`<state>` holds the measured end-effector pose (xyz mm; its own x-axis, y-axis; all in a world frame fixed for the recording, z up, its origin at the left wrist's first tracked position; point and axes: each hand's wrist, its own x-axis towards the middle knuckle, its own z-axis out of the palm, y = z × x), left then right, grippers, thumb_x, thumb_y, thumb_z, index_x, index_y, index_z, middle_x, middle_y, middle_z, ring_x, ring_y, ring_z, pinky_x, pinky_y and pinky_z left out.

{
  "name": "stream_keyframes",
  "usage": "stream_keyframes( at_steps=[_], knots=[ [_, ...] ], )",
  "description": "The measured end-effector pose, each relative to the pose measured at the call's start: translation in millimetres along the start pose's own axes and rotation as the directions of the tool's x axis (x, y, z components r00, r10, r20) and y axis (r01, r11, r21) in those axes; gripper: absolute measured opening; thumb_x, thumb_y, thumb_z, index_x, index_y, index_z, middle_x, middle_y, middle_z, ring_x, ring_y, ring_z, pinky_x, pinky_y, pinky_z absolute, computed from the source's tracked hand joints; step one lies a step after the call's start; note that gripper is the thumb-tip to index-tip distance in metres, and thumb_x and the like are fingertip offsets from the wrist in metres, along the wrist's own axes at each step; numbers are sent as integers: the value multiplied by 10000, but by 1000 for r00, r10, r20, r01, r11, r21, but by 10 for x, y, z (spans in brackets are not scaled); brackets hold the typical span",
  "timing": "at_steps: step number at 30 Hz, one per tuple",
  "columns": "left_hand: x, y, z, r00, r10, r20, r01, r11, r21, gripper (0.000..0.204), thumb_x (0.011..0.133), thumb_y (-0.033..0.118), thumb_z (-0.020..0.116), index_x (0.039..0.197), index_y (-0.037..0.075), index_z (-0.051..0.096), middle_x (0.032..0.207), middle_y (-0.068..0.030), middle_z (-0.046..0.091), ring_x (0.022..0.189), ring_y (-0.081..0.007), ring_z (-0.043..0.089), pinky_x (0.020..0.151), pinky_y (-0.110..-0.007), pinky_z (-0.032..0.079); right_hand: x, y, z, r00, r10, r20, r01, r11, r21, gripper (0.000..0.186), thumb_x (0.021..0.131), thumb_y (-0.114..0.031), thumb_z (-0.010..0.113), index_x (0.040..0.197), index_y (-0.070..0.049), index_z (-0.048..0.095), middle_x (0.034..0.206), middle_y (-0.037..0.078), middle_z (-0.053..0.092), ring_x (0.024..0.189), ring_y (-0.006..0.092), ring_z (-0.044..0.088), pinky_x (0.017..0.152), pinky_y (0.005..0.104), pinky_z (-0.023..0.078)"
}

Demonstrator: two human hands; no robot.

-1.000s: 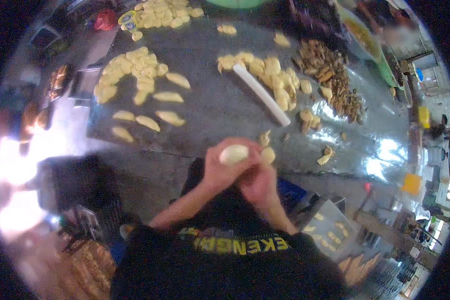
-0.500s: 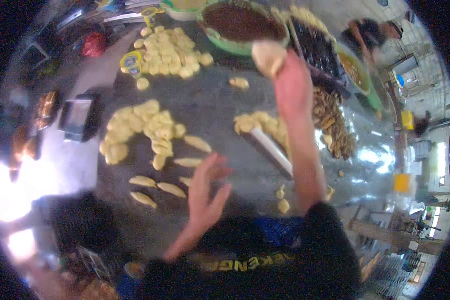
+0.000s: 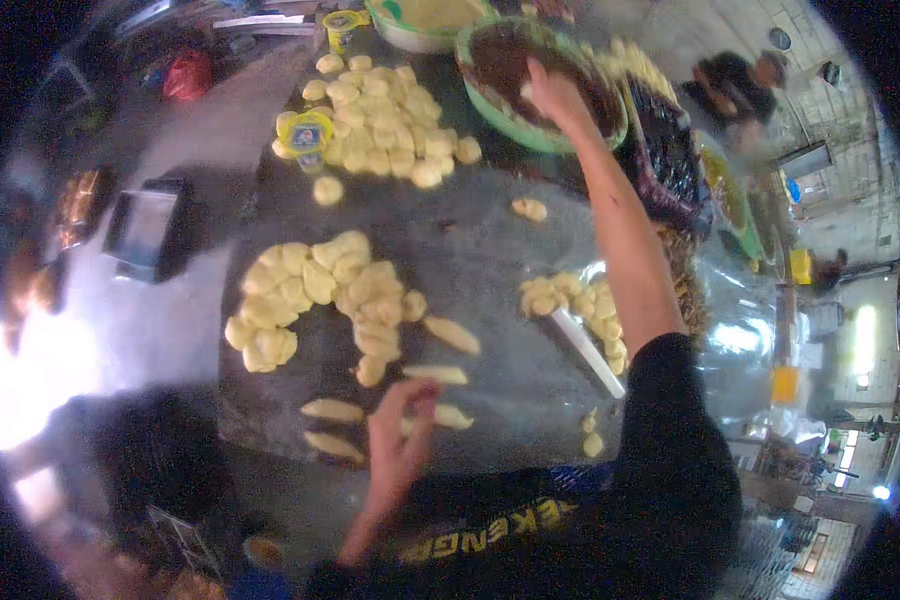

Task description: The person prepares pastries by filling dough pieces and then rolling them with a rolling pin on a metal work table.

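My right hand (image 3: 560, 98) reaches over a green bowl (image 3: 530, 135) of dark brown filling at the back. Its fingers are closed, and a small pale thing shows at them, too blurred to name. My left hand (image 3: 395, 440) is low over the table at the near side, fingertips drawn together with the thumb. Pale dough shows through the loop of its fingers; whether they grip it I cannot tell. Around it lie spindle-shaped dough pieces (image 3: 452, 335). Beyond them spreads a curved cluster of flattened dough rounds (image 3: 285, 285).
More dough rounds (image 3: 380, 120) lie at the back left beside a yellow cup (image 3: 305, 132). A pale straight bar (image 3: 587, 352) rests against smaller dough pieces (image 3: 602, 310) on the right. Dark trays (image 3: 660, 150) stand at the back right, near another person (image 3: 735, 88).
My right hand has moved away from me to the bowl; the larger pale round thing it held no longer shows. My left hand's fingers have drawn together. The view has shifted.
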<state>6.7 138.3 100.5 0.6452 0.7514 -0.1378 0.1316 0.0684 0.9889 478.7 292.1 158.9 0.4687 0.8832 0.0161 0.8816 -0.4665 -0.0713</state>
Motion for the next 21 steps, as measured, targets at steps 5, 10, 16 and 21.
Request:
stream_keyframes(
  at_steps=[5,10,16,21],
  knots=[
    [78,35,-1,996,-88,35,90,994,-67,192,903,-2,526,1070,-20,621,1054,-89,645,987,-169,601,882,-291,467,-120,208,167,979,-142,-147,123,984,-131,614,983,-527,286,1327,-56,475,1020,315,640,941,492,613,852,532,474],
    [84,73,84,997,-12,75,13,1000,-17,196,904,7,534,1077,0,626,1025,-90,656,964,-165,614,851,-291,474,-491,57,58,940,5,-342,31,995,100,683,988,-517,321,872,62,664,825,295,652,805,473,636,769,528,514],
    [-48,108,195,992,-91,90,90,996,11,198,911,29,550,1092,12,629,1008,-85,675,948,-160,631,843,-291,480,-788,121,84,917,211,-339,-43,896,442,644,993,-491,353,756,12,677,736,238,662,679,402,649,675,495,487],
    [-253,208,506,983,-83,161,102,989,-108,228,933,48,530,1139,-1,614,1107,-101,657,1022,-180,620,891,-310,481,-2293,-137,-87,997,-42,65,-66,-32,997,582,1032,-455,301,757,-47,613,698,66,620,675,161,592,672,318,466]
  ],
)
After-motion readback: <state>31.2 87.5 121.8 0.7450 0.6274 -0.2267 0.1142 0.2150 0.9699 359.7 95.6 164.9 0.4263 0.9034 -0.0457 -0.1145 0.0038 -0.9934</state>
